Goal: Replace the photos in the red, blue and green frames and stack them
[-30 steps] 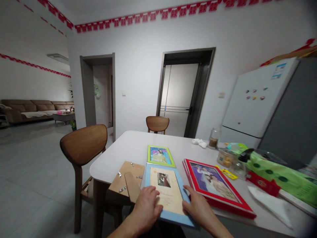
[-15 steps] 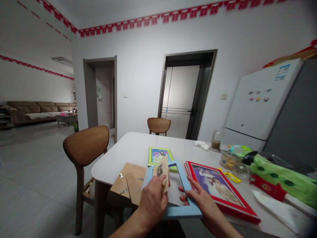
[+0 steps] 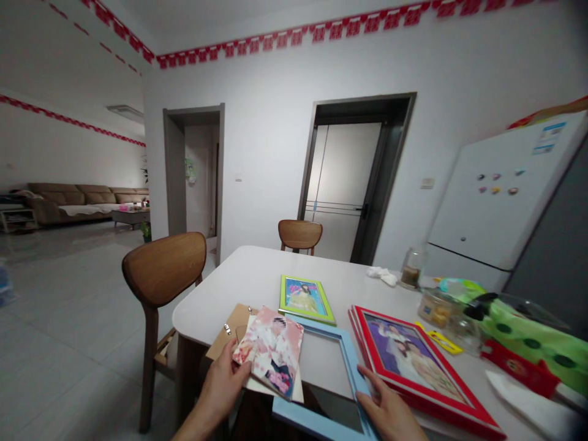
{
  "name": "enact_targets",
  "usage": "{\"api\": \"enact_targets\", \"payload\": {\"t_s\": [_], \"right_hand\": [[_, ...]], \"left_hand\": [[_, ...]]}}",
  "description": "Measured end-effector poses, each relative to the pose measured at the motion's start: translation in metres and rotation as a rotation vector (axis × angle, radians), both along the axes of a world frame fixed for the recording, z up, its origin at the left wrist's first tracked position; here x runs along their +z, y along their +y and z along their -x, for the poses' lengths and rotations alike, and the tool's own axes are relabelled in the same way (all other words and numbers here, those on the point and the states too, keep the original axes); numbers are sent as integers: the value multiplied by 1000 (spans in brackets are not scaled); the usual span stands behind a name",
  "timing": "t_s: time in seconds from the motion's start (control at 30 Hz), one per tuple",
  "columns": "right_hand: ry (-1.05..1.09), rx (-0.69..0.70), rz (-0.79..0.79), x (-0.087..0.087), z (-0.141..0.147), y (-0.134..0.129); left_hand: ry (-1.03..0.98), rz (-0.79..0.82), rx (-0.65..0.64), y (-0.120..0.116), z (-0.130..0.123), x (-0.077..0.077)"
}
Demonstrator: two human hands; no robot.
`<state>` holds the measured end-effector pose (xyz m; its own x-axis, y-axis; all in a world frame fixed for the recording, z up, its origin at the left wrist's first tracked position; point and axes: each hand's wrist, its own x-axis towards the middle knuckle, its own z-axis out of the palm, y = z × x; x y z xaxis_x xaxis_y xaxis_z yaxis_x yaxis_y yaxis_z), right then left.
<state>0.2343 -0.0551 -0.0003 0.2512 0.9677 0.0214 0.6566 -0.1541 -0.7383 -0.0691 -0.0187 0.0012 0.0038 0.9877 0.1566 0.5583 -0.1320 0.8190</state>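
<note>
My left hand (image 3: 223,381) grips a pink portrait photo (image 3: 271,350) by its left edge, thumb on top. Beneath the photo, a cream sheet (image 3: 296,387) peeks out. Both overlap a brown backing board (image 3: 219,342) with metal clips, mostly covered. At the table's near edge, an empty light-blue picture frame (image 3: 350,358) lies partly over the edge; my right hand (image 3: 390,405) has its right side between thumb and fingers. Beyond it lies a green picture frame (image 3: 307,299) with a portrait. Right of my right hand, a red picture frame (image 3: 416,361) rests on another.
On the right of the white table (image 3: 229,275) are a glass jar (image 3: 411,269), a container of snacks (image 3: 434,307), a green package (image 3: 528,324) and a yellow packet (image 3: 443,341). White tissue (image 3: 382,275) lies at the back. Wooden chairs (image 3: 168,269) stand at the left and far side.
My left hand has moved left and down from above the blue frame, and the photo now lies face up over the backing board. The blue frame has shifted lower, still in my right hand.
</note>
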Motion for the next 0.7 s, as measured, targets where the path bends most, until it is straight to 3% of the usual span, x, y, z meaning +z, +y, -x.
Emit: {"api": "enact_targets", "payload": {"t_s": [0.1,0.2,0.27,0.33,0.47,0.7], "right_hand": [[16,37,13,0,-2,1],[-15,45,-6,-2,-2,-1],[-52,56,-4,-6,-2,-2],[-61,69,-11,-10,-2,-2],[-74,73,-61,-14,-2,-2],[-186,-8,-126,-5,0,-4]], "left_hand": [[199,17,-17,-5,9,4],[395,-90,34,-16,11,7],[505,-139,-35,-21,5,9],[579,-141,-187,-24,-6,11],[638,-188,-378,-19,-29,13],[595,-308,-316,-15,-44,22]]}}
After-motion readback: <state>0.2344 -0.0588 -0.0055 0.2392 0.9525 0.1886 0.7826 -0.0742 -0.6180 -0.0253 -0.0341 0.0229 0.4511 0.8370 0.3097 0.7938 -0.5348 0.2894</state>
